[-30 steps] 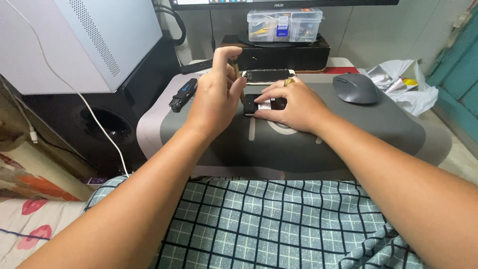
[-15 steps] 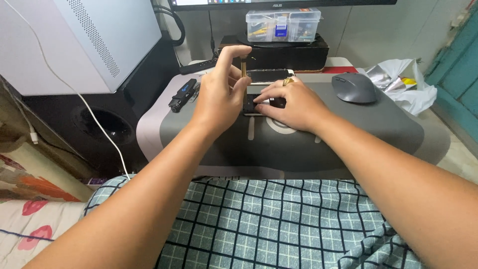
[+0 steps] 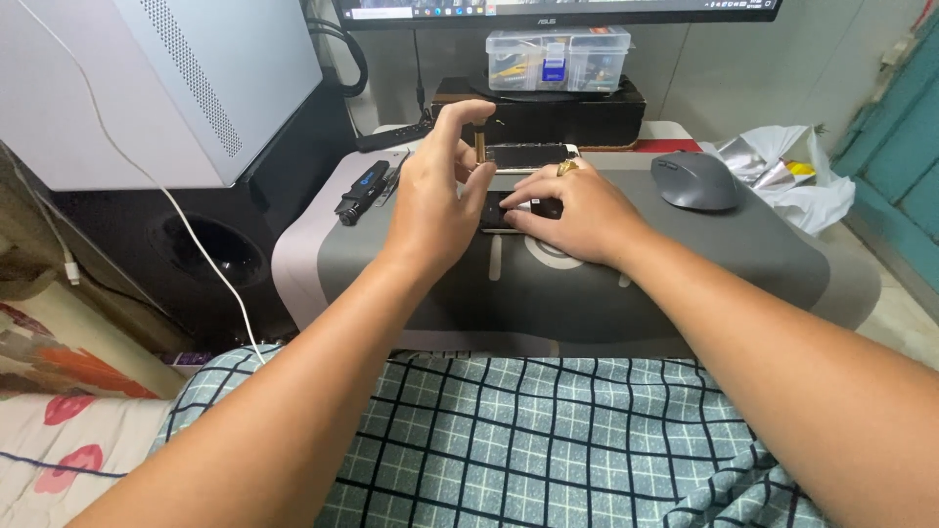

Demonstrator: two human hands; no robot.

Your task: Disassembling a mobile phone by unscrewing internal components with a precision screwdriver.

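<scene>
Landmark: the grey desk mat (image 3: pixel 685 274), spread over the low table in front of the person's checked lap cloth (image 3: pixel 548 440).

Left hand: the left hand (image 3: pixel 430 200) is raised over the mat's upper middle, its fingers pinched around a thin brass-coloured screwdriver (image 3: pixel 479 147) that stands nearly upright, with the forefinger curled over its top end.

Screwdriver tip: it points down toward the left end of the small dark device; the hand hides whether it touches.

Right hand: the right hand (image 3: pixel 567 210) lies flat on the mat's upper middle, fingers spread and pressing down on the small dark device (image 3: pixel 518 208), not clenched round it. A gold ring sits on one finger.

Small dark device: it lies flat on the mat, between the two hands, mostly covered by the right hand's fingers.

Opened phone (image 3: pixel 528 154): at the mat's far edge, just behind the hands, lying flat.

Mouse (image 3: pixel 696 180): grey, on the mat's far right part, well apart from the hands.

Black tool (image 3: pixel 362 191): at the mat's far left edge, lying aslant.

Clear parts box (image 3: pixel 559 57): beyond the mat, on a black box under the monitor.

Crumpled wrapping (image 3: pixel 782 171): off the mat's right far corner.

White computer case (image 3: pixel 166 83): left of the mat, with a white cable hanging down.
</scene>
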